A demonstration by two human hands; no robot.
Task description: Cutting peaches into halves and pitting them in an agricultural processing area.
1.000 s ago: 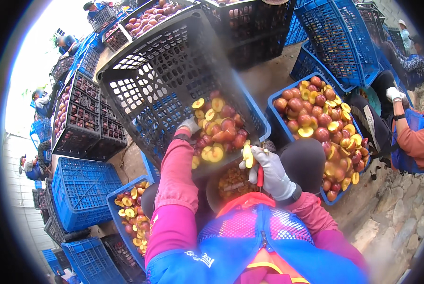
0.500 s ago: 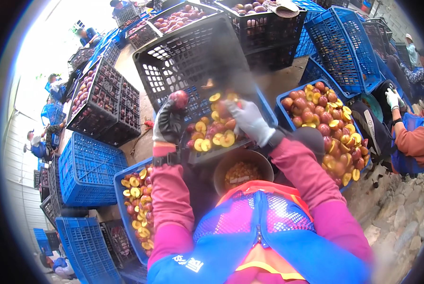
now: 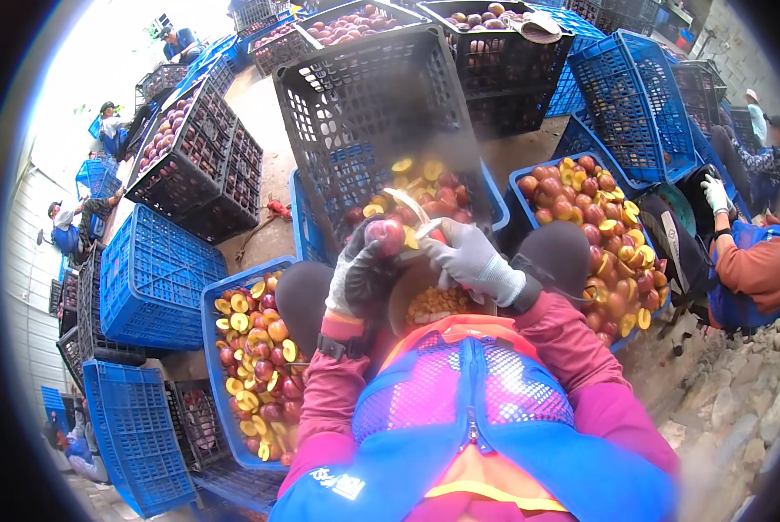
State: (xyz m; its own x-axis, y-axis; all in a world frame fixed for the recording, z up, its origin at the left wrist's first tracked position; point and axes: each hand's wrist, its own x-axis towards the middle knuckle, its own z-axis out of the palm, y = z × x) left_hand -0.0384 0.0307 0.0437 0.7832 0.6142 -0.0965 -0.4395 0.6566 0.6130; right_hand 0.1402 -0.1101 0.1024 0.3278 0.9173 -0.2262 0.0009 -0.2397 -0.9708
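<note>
My left hand [image 3: 360,277], in a black and grey glove, is closed around a whole red plum [image 3: 386,235]. Close beside it, my right hand [image 3: 477,259], in a pale grey glove, grips a curved knife [image 3: 410,205]; its pale strip-like blade arcs over the fruit. What else the right fingers may hold is hidden. Both hands are above a round bowl [image 3: 488,306] of orange-brown pits [image 3: 438,304] between my knees. Beyond them a tilted black crate [image 3: 364,100] holds whole plums and yellow-fleshed halves [image 3: 425,180] in its near end.
Blue crates of halved plums stand at my left knee [image 3: 216,370] and right knee [image 3: 516,187]. Stacked blue crates [image 3: 159,278] and black crates of plums [image 3: 200,161] line the left. Far right, a co-worker's gloved hand [image 3: 717,193] shows. Stones [image 3: 729,418] cover the ground there.
My left hand has brought the plum down and rightward, next to my right hand. The right hand has drawn back from the crate's fruit toward the bowl, and the curved knife now shows.
</note>
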